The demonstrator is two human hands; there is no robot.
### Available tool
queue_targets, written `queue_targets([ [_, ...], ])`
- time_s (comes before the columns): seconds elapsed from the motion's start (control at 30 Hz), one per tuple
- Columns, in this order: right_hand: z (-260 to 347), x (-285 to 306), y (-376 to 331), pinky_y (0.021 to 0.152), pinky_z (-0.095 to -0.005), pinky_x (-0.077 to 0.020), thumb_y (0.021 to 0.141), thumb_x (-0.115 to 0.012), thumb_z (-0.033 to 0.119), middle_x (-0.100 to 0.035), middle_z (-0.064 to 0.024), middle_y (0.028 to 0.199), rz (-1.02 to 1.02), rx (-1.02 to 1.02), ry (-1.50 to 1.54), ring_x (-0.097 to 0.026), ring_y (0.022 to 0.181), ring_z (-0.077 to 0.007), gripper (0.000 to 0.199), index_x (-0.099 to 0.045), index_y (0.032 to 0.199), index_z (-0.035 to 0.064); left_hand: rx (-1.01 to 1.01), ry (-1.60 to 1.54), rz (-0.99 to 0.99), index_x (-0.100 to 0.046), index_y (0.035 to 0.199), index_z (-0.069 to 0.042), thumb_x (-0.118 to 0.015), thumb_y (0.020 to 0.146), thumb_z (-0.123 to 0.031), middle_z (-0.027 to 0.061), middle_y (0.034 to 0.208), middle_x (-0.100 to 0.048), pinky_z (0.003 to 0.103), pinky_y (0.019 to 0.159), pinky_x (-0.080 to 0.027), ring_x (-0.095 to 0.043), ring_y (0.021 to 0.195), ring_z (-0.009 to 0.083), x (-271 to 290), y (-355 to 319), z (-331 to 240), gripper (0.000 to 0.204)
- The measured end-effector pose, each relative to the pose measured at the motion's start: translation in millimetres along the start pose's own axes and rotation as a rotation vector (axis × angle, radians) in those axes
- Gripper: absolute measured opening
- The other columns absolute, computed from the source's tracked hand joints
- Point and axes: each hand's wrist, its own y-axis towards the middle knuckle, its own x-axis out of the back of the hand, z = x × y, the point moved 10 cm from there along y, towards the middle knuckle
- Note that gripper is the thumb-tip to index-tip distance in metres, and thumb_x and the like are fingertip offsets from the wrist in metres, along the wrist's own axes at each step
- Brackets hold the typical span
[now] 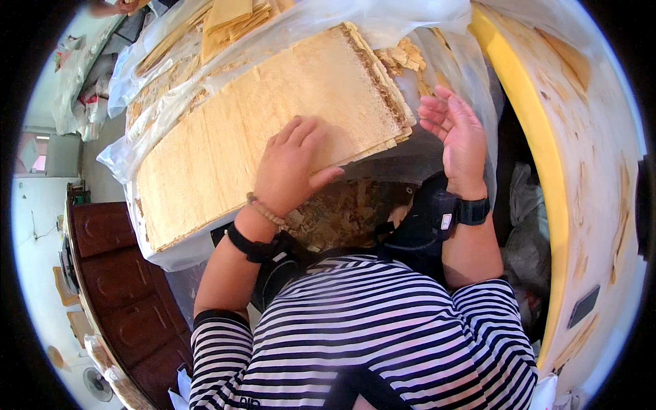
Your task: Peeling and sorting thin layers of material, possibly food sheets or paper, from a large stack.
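A long stack of thin, pale-tan sheets lies slantwise in front of me; I cannot tell what they are made of. Its right end has a rough, brown, crumbly edge. My left hand rests palm down on the top sheet near the close edge, with its fingers stretched and slightly blurred. Just off the stack's right corner, my right hand is raised, with loosely bent fingers apart and nothing visible in them. Broken sheet pieces lie by the far right corner.
Clear plastic film spreads around the stack. Folded tan sheets lie beyond it. A yellow-edged board stands at right, with a dark phone on its surface. A brown padded seat is at left; another person's hand shows far left.
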Motion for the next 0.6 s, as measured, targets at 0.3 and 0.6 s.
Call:
queue_targets([
  [0.3,-7,-16,-12,0.072,-0.0248,-0.0517,0.102,-0.048,0.035,-0.070,-0.0057,0.094,0.092,-0.019,-0.188,-0.066,0.081,-0.0119,0.039,-0.066,0.112,0.0028,0.012,0.024,0.024,-0.060,0.121,-0.009,-0.072,0.081,-0.025,0.0123,0.130,-0.058,0.041,0.099,-0.046,-0.053,0.124,0.0312,-13,-4,-10,0.045],
  [0.6,-18,-12,-9,0.063,-0.0235,-0.0498,0.101,-0.046,0.038,-0.070,-0.0054,0.087,0.052,-0.171,-0.340,-0.063,0.069,-0.0095,0.041,-0.067,0.100,0.0033,-0.100,0.064,-0.187,-0.061,0.116,-0.009,-0.070,0.081,-0.015,0.0102,0.121,-0.064,0.039,0.089,-0.053,-0.062,0.111,0.0291,2,-4,-20,0.037],
])
